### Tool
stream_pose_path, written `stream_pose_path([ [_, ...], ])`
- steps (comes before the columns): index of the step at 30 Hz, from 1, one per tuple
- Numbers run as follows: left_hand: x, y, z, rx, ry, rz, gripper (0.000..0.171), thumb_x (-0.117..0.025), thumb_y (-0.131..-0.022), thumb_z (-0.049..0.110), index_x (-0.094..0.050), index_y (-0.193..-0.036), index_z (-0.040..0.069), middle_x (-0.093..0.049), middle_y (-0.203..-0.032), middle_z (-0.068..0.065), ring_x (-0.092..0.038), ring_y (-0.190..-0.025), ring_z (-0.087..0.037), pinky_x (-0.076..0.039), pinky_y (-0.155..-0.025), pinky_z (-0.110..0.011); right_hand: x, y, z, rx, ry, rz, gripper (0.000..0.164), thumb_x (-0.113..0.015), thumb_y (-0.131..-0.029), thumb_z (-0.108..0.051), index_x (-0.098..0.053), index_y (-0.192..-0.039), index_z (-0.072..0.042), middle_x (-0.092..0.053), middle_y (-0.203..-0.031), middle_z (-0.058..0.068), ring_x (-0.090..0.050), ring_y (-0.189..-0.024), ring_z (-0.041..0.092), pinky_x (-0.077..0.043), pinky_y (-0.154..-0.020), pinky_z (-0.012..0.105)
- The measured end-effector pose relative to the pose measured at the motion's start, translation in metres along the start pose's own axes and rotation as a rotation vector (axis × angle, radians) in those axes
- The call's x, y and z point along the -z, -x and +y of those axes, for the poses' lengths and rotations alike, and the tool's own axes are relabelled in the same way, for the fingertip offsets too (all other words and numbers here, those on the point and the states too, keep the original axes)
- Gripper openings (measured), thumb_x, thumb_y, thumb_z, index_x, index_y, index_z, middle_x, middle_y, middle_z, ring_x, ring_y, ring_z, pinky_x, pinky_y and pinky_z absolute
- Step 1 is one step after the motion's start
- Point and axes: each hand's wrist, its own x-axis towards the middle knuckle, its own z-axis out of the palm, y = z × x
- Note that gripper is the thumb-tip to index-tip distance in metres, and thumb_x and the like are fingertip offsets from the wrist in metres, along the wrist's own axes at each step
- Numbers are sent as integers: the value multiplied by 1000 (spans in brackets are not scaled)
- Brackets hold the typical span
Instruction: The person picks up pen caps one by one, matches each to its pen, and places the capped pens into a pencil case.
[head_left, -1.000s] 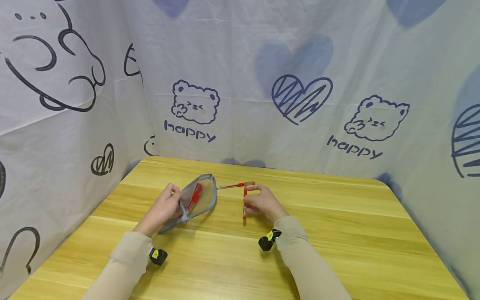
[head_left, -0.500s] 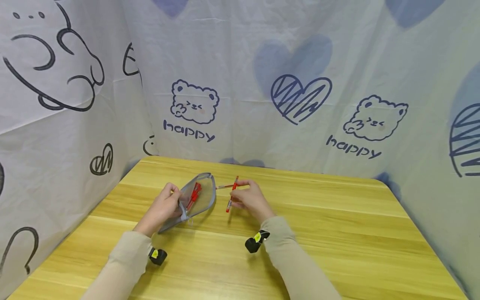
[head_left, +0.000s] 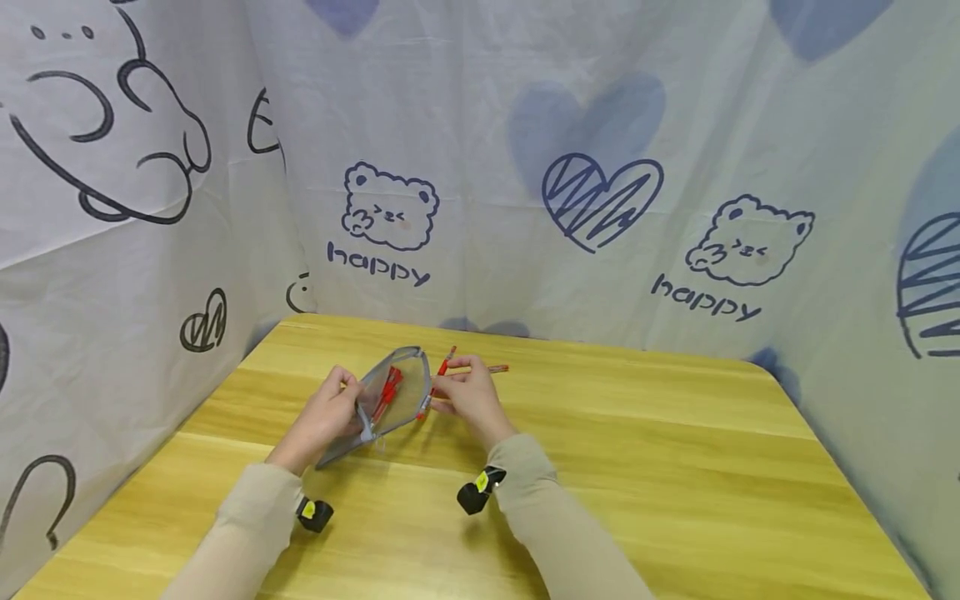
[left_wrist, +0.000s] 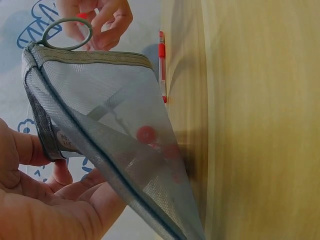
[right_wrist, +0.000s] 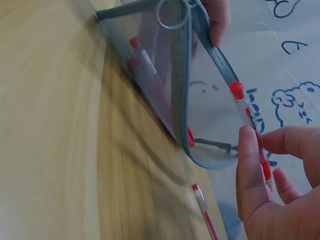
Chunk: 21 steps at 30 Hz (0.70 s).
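My left hand [head_left: 327,415] pinches the edge of a grey mesh zipper pouch [left_wrist: 100,75] and holds its mouth spread. Through the mesh, red pens [head_left: 387,393] show inside, resting low in the pouch. Between the thumb and fingers of my right hand [head_left: 474,398] is a clear pen with red ends [right_wrist: 251,116], tilted, its lower end right at the pouch's opening in the head view. Another red pen [right_wrist: 205,212] lies on the table just beyond the right hand, partly hidden by it in the head view. A zipper pull ring [right_wrist: 172,13] hangs at the pouch's corner.
The wood-grain table [head_left: 675,467] spreads under both hands. A white cloth with printed bears and hearts [head_left: 487,167] hangs along the table's back and sides. Each wrist carries a small black camera [head_left: 472,497].
My right hand has moved left with the pen, bringing it to the pouch's opening and tilting it. The left hand and pouch have stayed nearly still.
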Motion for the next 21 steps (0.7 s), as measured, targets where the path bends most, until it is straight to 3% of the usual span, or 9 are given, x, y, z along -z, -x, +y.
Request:
stream_pose_path([
  [6, 0, 0, 0, -1, -2, 4, 20, -29, -117, 22, -36, -112, 4, -50, -153, -38, -60, -105, -27, -63, -92, -46, -13, 2, 3, 23, 9, 23, 39, -71, -96, 2, -52, -130, -1, -55, -101, 7, -66, -80, 15, -66, -73, 31],
  [17, -3, 1, 3, 3, 24, 23, 17, -32, -116, 20, -36, -113, 4, -49, -150, -35, -57, -109, -28, -60, -85, -39, -34, 5, 11, 52, 24, 81, 34, -69, -92, 9, -56, -122, 0, -56, -93, 5, -62, -72, 14, -62, -62, 24],
  [21, -3, 1, 3, 0, 21, 22, 18, -32, -116, 21, -36, -114, 4, -52, -135, -30, -56, -101, -25, -60, -84, -40, -40, 7, 14, 61, 29, 71, 34, -69, -91, 10, -56, -121, 0, -55, -93, 5, -61, -72, 14, -63, -63, 25],
])
